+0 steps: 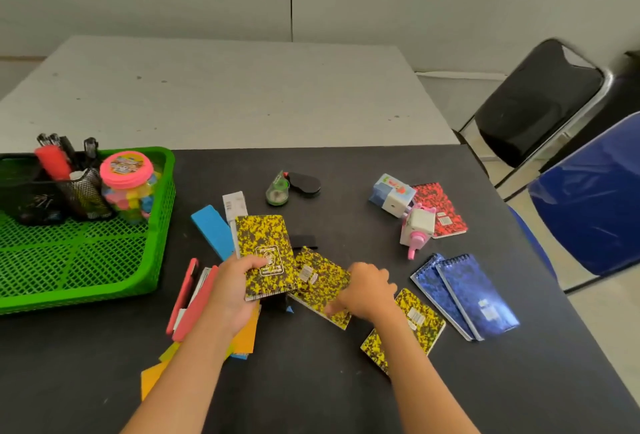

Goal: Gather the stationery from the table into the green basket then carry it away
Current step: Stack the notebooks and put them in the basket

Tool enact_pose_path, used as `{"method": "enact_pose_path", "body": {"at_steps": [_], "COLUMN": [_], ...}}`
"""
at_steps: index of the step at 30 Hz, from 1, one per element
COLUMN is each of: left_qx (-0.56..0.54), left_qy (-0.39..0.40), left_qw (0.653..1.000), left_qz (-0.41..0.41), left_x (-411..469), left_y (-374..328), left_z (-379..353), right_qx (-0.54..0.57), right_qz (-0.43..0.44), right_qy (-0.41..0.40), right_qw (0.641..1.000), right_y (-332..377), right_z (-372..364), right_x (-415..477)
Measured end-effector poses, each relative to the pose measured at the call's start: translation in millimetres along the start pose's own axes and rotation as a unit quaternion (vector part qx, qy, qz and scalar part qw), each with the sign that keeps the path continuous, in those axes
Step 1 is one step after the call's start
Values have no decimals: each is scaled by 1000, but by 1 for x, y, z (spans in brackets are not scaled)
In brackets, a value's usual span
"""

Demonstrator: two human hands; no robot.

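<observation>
My left hand grips a yellow-and-black speckled notepad, lifted a little above the black table. My right hand pinches the near edge of a second yellow notepad lying flat. A third yellow notepad lies under my right wrist. Two blue notepads, a red notepad and two pencil sharpeners sit to the right. The green basket stands at the left with a mesh pen holder and a pink-lidded jar in it.
A correction tape and a black case lie at the table's middle. Blue, pink and orange books lie under my left arm. A grey table adjoins behind. Two chairs stand at the right.
</observation>
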State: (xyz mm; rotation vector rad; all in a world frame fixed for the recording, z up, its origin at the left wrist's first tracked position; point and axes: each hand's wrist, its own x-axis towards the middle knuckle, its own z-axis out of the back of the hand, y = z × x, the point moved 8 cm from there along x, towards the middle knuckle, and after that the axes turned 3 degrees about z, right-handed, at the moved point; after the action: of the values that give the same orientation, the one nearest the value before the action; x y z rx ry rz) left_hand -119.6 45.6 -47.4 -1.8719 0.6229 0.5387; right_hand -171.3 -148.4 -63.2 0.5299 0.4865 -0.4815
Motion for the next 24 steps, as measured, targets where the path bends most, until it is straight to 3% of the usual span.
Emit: {"method": "enact_pose_path", "body": {"at_steps": [2,4,6,8,13,15,17,19,20,21,24], "left_qx": [24,41,51,59,38,26,32,51,57,61,137], "left_qy": [-2,-6,-9,2,47,58,57,53,59,71,131], "left_qw": [1000,999,999,998,996,995,995,994,993,992,976], "left_qz": [-5,-11,-6,7,72,81,77,80,83,89,109], "left_x": [1,2,3,3,4,4,5,5,6,5,-1], "left_y": [-3,-8,-10,-9,5,6,6,7,7,8,4], "left_z": [5,9,12,11,2,-1,-1,-3,-7,-12,-28], "right_qx": [95,137,154,186,132,182,335,561,638,668,633], "right_qz": [25,81,166,257,403,368,309,254,227,208,168], "right_qy": [-35,-119,-248,-314,-265,-231,-114,28,59,55,-29], "right_qw": [995,980,942,895,866,882,883,787,734,713,755], "right_y": [-3,-2,5,18,63,58,49,47,45,41,23], "right_z": [16,41,67,77,61,60,53,40,36,35,46], "right_x": [6,7,-1,-12,-25,-20,-12,-9,-8,-6,-3]}}
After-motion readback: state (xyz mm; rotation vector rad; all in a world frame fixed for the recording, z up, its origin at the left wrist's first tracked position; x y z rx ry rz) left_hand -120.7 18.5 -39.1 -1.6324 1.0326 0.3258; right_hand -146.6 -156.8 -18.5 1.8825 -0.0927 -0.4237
